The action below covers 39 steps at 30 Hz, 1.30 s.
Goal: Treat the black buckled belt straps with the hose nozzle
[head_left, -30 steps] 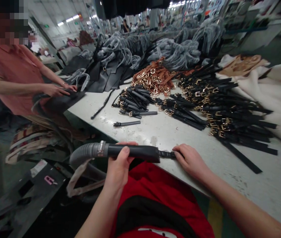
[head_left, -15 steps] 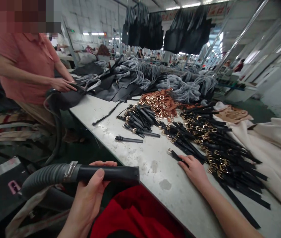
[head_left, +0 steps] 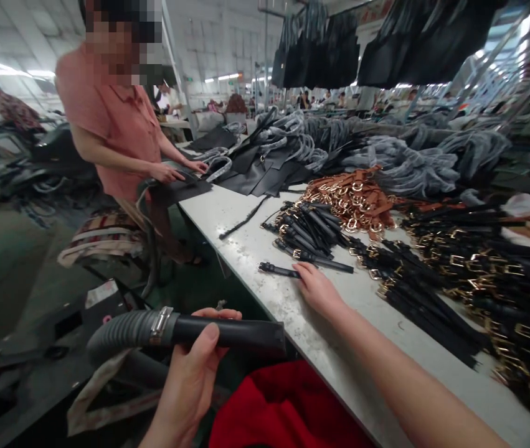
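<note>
My left hand is wrapped round a smooth black tube nozzle, thumb on top. A metal clamp joins the nozzle to a grey ribbed hose. Over the table, my right hand has its fingers closed on the right end of a short black buckle strap, which lies nearly flat. The fingertips partly hide that end. Just behind it is a heap of similar black straps, and more bundled straps lie to the right of my hand.
Brown buckle straps are heaped farther back on the white table, before wrapped grey handles and black panels. Across the corner a co-worker handles a black piece. A dark box-like unit stands at lower left.
My right hand has moved left from a strap beside the bundles to the lone strap. My left hand keeps hold of the nozzle. The view has swung left.
</note>
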Each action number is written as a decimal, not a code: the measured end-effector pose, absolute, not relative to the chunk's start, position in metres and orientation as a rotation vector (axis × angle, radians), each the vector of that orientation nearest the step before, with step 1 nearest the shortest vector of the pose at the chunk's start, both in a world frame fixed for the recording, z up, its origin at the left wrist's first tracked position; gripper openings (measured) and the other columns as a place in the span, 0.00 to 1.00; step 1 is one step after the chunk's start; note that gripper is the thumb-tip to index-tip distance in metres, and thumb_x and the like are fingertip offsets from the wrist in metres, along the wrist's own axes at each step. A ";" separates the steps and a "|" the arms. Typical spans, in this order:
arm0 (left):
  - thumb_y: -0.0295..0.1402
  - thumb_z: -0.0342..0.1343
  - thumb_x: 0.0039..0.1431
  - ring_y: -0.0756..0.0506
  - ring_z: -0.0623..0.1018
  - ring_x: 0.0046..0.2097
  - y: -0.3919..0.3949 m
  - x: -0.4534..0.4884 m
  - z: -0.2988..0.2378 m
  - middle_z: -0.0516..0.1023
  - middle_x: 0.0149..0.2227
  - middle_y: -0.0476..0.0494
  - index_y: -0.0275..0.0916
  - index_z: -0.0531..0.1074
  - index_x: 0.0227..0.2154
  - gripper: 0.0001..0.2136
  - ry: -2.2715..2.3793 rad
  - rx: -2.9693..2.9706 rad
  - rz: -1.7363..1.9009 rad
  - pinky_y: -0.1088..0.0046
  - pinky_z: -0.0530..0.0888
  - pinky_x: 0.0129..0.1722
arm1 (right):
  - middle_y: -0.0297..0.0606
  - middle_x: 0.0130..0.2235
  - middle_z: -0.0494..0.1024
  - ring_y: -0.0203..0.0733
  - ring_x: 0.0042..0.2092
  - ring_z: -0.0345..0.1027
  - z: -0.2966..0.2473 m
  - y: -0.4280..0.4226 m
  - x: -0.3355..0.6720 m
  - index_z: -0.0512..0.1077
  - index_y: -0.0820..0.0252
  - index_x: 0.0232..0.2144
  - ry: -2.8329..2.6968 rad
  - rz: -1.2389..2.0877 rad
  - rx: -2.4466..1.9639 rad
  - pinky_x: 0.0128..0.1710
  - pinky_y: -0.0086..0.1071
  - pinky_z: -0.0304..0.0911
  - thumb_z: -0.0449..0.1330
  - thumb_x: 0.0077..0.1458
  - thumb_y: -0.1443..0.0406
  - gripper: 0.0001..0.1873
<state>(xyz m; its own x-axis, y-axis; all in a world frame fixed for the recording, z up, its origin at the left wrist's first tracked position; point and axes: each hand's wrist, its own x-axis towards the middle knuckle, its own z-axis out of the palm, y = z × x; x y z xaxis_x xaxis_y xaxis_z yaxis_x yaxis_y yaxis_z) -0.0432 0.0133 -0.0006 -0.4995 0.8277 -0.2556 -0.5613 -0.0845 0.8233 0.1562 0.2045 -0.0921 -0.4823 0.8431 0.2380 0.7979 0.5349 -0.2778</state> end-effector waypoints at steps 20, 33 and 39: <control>0.35 0.68 0.42 0.42 0.80 0.41 0.019 -0.005 -0.003 0.82 0.34 0.44 0.40 0.73 0.33 0.14 0.971 0.520 1.655 0.61 0.76 0.42 | 0.45 0.44 0.75 0.49 0.45 0.67 -0.091 0.060 0.282 0.72 0.60 0.45 -2.302 0.198 -1.491 0.44 0.42 0.61 0.55 0.58 0.60 0.16; 0.36 0.68 0.42 0.44 0.80 0.39 0.054 0.049 -0.020 0.81 0.33 0.45 0.40 0.70 0.33 0.16 0.961 0.628 1.499 0.64 0.76 0.40 | 0.42 0.38 0.73 0.46 0.41 0.65 -0.097 0.067 0.264 0.70 0.60 0.40 -2.204 0.441 -1.492 0.42 0.38 0.59 0.53 0.57 0.66 0.09; 0.36 0.68 0.42 0.43 0.80 0.40 0.050 0.054 -0.015 0.81 0.33 0.46 0.40 0.69 0.33 0.16 0.990 0.708 1.490 0.62 0.75 0.43 | 0.43 0.39 0.73 0.46 0.42 0.65 -0.098 0.067 0.263 0.69 0.61 0.42 -2.190 0.420 -1.477 0.42 0.38 0.59 0.53 0.57 0.67 0.11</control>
